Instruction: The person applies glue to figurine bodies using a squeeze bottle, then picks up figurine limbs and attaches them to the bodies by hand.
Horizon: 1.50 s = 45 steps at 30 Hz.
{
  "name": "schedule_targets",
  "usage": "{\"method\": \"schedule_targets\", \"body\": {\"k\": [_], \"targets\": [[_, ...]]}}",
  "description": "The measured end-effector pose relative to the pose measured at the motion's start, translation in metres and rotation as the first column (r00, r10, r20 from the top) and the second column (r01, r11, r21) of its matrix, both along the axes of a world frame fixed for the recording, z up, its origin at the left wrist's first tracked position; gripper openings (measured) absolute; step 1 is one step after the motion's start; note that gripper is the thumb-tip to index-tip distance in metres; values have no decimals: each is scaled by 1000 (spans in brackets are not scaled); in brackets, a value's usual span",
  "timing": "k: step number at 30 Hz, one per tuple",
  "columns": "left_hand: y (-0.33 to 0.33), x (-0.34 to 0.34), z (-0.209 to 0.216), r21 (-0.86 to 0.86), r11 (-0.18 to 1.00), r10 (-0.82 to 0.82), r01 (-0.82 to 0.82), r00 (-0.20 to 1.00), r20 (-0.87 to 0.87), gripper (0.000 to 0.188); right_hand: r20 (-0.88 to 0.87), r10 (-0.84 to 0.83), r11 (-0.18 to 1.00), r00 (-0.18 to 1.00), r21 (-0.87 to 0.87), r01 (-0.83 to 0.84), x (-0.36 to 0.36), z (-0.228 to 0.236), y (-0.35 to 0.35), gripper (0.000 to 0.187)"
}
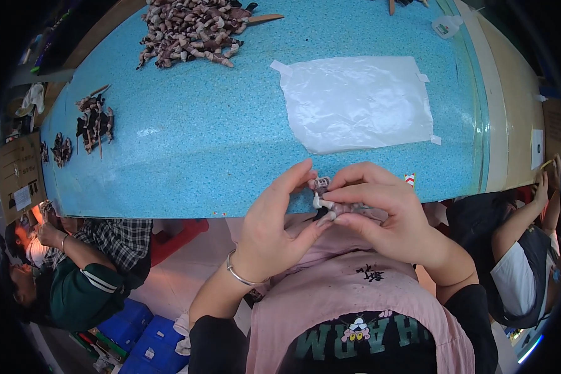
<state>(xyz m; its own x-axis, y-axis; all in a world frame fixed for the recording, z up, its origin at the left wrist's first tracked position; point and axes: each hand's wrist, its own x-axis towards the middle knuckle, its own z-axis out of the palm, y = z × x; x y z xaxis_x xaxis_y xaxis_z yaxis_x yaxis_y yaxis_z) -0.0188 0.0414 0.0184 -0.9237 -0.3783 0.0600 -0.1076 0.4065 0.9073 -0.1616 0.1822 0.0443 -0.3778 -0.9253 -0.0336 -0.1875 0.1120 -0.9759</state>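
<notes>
Figurine (320,201), small, pale and brown, is located above the near edge of the blue surface (187,162). Right hand (393,209): fingertips clamped on the figurine. Left hand (270,215): thumb and fingers closed about its other side. White sheet (361,103) lies just beyond both hands, with a blue strip between it and the right edge. Broad blue stretch separates the hands from the small pile (95,124) near the left edge; large heap (193,34) sits farther back.
</notes>
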Motion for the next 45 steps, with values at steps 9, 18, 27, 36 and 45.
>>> {"method": "schedule_targets", "body": {"k": [9,18,27,36,45], "targets": [[1,0,1,-8,1000,-26,26,1000,-1,69,46,-22,998,999,51,19,4,-5,-5,23],[-5,1,-7,312,950,15,-20,1000,17,50,233,-93,981,968,190,49,3,-7,-3,23],[-4,5,-9,271,957,100,-101,995,16,18,94,-13,998,995,68,7,3,-10,-11,21],[13,10,-10,476,856,360,-199,892,-274,22,479,-250,964,841,44,262,15,-14,-2,36],[17,13,0,365,879,445,-307,802,-397,25,827,-93,995,555,59,79,25,2,-16,24]]}}
